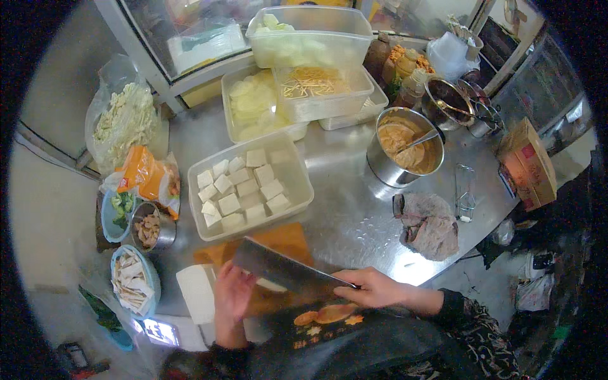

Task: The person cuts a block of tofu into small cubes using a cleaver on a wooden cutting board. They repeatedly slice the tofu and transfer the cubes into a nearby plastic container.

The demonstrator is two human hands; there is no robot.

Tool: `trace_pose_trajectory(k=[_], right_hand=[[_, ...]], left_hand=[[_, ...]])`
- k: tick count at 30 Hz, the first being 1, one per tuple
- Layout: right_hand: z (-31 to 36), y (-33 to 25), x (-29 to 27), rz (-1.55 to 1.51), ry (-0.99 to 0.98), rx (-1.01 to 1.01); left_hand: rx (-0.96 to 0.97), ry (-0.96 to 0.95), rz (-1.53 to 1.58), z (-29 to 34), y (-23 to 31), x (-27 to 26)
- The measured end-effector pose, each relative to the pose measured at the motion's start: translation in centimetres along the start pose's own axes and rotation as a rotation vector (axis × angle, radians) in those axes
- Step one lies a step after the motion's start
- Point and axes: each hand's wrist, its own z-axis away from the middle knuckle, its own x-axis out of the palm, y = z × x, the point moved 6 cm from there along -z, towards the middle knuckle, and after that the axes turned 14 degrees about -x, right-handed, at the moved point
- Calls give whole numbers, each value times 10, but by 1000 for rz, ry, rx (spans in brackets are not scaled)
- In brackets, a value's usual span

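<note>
My right hand (373, 286) grips the handle of a cleaver (285, 267), whose broad dark blade is tilted over the orange-brown cutting board (288, 242). Close to the blade's left end is my left hand (230, 292), fingers apart and slightly curled; whether they touch the steel I cannot tell. A white slab of what looks like tofu (197, 292) lies left of that hand, at the board's edge. Under the blade a pale strip (271, 285) shows, partly hidden. Just beyond the board stands a clear tub (297, 163) holding several white tofu-like blocks (246, 187).
Stacked clear tubs (310, 18) of pale slices and strips stand at the back. To the right are a steel pot (392, 170) of brown sauce with a spoon and a crumpled cloth (432, 227). Bowls (157, 278), a bag (151, 177) and a lit phone (161, 332) line the left.
</note>
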Motion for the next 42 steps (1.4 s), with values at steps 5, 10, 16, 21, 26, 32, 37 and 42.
trace_pose_trajectory(k=[5,10,16,21,26,32,37,42], right_hand=[[14,13,-17,-233,78,195],[24,23,-33,-543,121,230],[38,47,-48,-582,213,220],[49,62,-59,-545,306,279],[49,63,-62,-557,319,313],[52,70,-59,-583,344,312],[49,68,-54,-488,330,338],[29,48,-39,-214,184,340]], left_hand=[[-71,-46,-140,-26,15,42],[-170,-44,104,-53,2,56],[-137,33,-313,-107,39,83],[15,207,-703,-170,79,113],[-9,311,-840,-213,75,125],[385,506,-1412,-205,95,130],[393,455,-1139,-113,90,108],[504,547,-1180,-12,36,39]])
